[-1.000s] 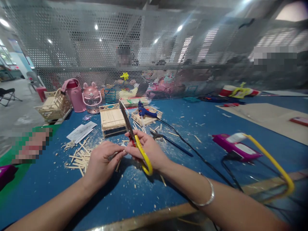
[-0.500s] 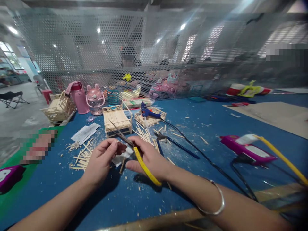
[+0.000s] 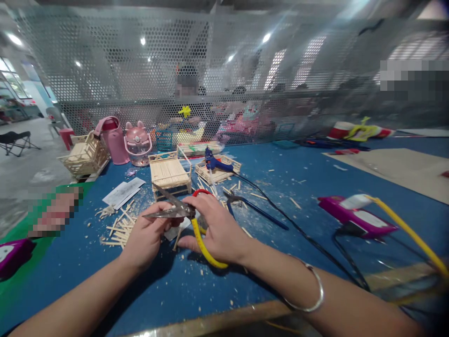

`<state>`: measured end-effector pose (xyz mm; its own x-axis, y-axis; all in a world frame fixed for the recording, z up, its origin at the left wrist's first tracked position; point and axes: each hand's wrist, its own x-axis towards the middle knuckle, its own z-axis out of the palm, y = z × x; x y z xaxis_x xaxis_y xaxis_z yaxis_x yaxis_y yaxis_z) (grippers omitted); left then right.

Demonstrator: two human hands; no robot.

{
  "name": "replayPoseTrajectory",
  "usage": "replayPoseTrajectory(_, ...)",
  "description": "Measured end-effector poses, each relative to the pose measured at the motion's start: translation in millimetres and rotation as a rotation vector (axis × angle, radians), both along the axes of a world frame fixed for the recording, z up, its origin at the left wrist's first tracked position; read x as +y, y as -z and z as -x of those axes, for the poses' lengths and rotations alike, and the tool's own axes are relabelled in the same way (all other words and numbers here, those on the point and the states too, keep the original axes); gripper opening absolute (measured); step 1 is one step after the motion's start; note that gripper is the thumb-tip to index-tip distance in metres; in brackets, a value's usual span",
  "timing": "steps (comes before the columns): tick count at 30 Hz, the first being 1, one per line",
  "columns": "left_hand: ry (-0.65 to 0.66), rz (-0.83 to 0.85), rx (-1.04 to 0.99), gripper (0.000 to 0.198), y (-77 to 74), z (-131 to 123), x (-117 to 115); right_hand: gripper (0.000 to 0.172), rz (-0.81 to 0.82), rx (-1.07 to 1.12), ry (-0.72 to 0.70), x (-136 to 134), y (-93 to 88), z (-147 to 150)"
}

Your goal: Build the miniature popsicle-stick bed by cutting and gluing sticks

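Note:
In my right hand [image 3: 222, 229] is a pair of scissors [image 3: 175, 210] with yellow-wrapped and red handles. Their blades are spread apart and point left, passing in front of the fingers of my left hand [image 3: 149, 234]. Those left fingers are pinched together; what lies between them is hidden by the blades. A short stick [image 3: 177, 238] shows between my hands, near a small white paper [image 3: 171, 232]. Left of my left hand lies a pile of thin wooden sticks [image 3: 121, 229]. A small wooden-stick bed frame [image 3: 170, 173] stands just beyond both hands.
A blue glue gun [image 3: 217, 164] rests on a stick frame, its black cord running right. Blue-handled pliers [image 3: 259, 213] lie right of my hands. A purple power strip [image 3: 354, 217] is farther right. Pink bottles [image 3: 114, 140] stand at the back before a perforated metal screen [image 3: 133, 84].
The scissors' blades have spread apart and swung in front of my left fingers; the red handle now shows. My left hand has hardly moved and stays pinched.

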<state>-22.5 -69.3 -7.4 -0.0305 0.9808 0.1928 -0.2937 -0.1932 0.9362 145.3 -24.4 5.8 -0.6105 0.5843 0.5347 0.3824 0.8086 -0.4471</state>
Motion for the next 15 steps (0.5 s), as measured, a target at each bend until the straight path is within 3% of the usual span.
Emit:
replayPoseTrajectory(9,-0.009,0.043,0.014,0.024,-0.7,-1.9,-0.8,0.062,0.005,0.045,-0.014,-0.9,-1.0,1.0)
replayPoseTrajectory(12,0.013,0.1,0.005,0.03,-4.8,-3.2,-1.4,0.042,0.226,0.175,-0.064,-2.6,-1.1,3.1)
replayPoseTrajectory(15,0.023,0.138,0.156,0.038,-6.6,-4.4,-1.5,0.029,0.519,0.35,-0.105,-3.7,-0.1,6.7)
